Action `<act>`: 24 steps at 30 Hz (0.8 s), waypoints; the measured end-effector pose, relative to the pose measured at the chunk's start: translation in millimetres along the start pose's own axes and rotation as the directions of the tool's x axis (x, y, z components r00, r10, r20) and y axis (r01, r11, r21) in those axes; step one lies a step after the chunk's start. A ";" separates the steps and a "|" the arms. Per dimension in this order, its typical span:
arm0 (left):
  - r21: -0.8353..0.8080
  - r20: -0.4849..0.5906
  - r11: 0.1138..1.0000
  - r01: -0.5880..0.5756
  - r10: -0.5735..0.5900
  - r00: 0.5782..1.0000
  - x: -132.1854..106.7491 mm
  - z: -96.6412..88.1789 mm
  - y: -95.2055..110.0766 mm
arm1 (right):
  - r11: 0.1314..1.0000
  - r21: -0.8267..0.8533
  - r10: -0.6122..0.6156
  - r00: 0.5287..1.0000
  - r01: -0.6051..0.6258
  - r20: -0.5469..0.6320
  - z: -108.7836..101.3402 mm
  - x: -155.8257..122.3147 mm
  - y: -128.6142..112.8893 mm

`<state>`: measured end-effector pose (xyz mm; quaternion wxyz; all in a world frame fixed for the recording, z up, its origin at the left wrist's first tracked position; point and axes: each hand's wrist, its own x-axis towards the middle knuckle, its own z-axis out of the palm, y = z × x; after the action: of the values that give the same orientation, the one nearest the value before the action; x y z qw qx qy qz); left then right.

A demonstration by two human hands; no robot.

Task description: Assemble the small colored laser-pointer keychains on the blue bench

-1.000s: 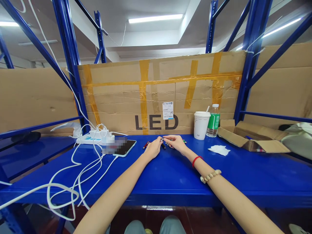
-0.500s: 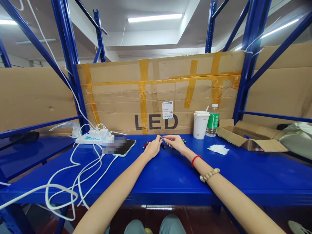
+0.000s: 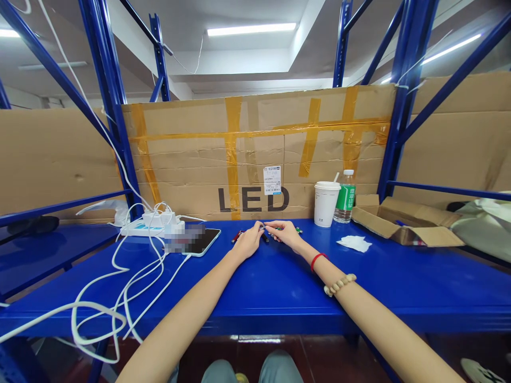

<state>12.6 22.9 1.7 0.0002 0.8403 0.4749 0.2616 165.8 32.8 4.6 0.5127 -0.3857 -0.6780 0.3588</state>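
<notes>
Both my hands meet at the middle of the blue table, close to its back edge. My left hand (image 3: 248, 240) is closed, its fingertips pinched on a small thing too tiny to name. Facing it, my right hand (image 3: 288, 234) also pinches with thumb and forefinger at the same spot. A dark red pen-like piece (image 3: 237, 236) lies left of my left hand. Between the hands shows a short black cylinder (image 3: 264, 238). Small green pieces (image 3: 298, 230) peek out behind my right hand, which partly covers them.
A phone (image 3: 203, 242) lies at left beside a white power strip (image 3: 151, 229) and looping white cables (image 3: 120, 271). At right stand a white cup (image 3: 326, 205), a water bottle (image 3: 345, 197), crumpled tissue (image 3: 354, 243) and an open cardboard box (image 3: 403, 221). A cardboard wall (image 3: 179, 159) closes the back.
The whole view has shifted slightly, so things sit a little further left. My hands stay pinched together at the same place on the table.
</notes>
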 end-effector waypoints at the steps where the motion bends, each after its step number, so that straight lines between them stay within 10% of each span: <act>1: 0.000 -0.001 1.000 -0.002 0.002 1.000 0.1 0.1 0.0 | 1.000 0.003 0.000 1.000 0.000 0.001 0.1 0.1 0.3; 24: -0.077 -0.055 0.994 -0.077 0.073 0.996 -0.2 -1.8 -0.7 | 1.000 0.014 0.005 1.000 -0.005 0.024 -6.6 5.9 11.4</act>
<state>11.2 22.7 3.0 0.0114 0.8497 0.4321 0.3018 172.9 43.7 -1.5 0.5063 -0.3792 -0.6807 0.3694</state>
